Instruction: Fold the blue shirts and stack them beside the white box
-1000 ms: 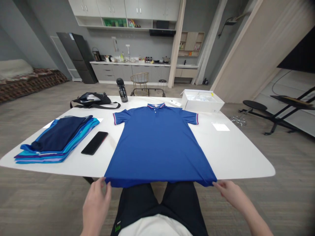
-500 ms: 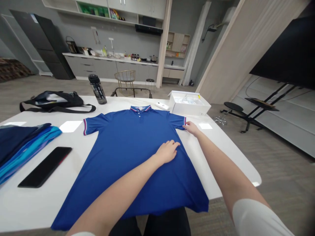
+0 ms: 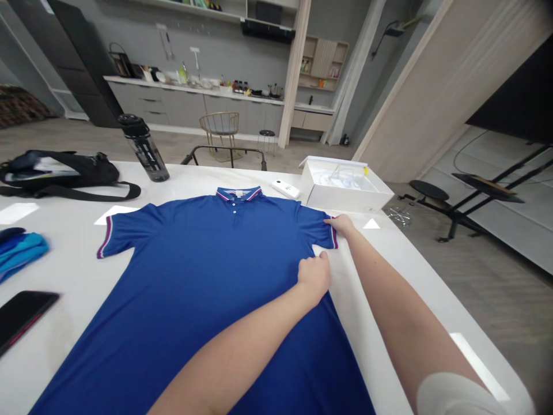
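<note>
A blue polo shirt (image 3: 216,276) lies spread on the white table, front up, collar away from me. Red and white stripes trim its collar and sleeve cuffs. My left hand (image 3: 314,276) is closed at the shirt's right side edge, just below the armpit, with its fingers curled in and partly hidden. At the right sleeve, my right hand (image 3: 341,225) pinches the striped cuff. The lower hem of the shirt runs out of view.
A white open box (image 3: 345,193) and a small white device (image 3: 286,189) sit beyond the right sleeve. A water bottle (image 3: 144,150), a black bag (image 3: 60,173), folded blue clothes (image 3: 21,253) and a black phone (image 3: 23,317) are on the left of the white table (image 3: 73,276).
My left hand has moved from lying on the shirt up to its right edge and closed there. My right hand stays at the sleeve cuff. The view has come closer to the table.
</note>
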Available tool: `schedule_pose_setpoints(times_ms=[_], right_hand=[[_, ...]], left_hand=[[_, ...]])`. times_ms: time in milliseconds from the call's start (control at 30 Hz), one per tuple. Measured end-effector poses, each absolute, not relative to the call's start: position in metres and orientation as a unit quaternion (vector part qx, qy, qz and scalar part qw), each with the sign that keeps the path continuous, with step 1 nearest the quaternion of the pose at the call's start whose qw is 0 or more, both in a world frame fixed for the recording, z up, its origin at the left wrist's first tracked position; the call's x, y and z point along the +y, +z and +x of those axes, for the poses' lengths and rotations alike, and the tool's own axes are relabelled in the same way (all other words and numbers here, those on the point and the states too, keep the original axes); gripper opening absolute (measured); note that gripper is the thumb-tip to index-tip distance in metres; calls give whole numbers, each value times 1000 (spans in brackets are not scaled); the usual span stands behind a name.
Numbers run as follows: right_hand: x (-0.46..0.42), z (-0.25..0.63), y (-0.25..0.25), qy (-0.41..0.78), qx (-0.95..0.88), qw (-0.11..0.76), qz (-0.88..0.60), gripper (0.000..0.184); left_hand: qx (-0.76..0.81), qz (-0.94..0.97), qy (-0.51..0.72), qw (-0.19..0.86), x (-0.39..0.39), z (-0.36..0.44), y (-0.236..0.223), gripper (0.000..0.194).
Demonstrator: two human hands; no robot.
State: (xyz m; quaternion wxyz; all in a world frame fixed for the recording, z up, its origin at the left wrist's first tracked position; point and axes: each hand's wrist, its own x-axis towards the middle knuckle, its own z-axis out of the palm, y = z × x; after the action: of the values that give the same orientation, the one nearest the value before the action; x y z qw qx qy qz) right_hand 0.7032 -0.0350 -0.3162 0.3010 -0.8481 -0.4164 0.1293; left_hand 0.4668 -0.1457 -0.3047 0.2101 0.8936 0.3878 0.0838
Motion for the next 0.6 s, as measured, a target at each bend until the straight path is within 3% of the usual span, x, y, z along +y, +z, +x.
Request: schedule_pose_setpoints(times_ms=[267, 400, 600], right_hand=[[-14, 662, -275, 257, -353, 446, -781, 6], [17, 622, -229, 290, -336, 517, -731, 2], [89, 523, -191, 321, -340, 518, -716, 7]], left_hand=[[382, 855, 156, 314, -140, 436, -290, 30], [343, 777, 283, 446, -137, 408, -281, 33], [370, 548, 389, 641, -128, 360, -279, 32]])
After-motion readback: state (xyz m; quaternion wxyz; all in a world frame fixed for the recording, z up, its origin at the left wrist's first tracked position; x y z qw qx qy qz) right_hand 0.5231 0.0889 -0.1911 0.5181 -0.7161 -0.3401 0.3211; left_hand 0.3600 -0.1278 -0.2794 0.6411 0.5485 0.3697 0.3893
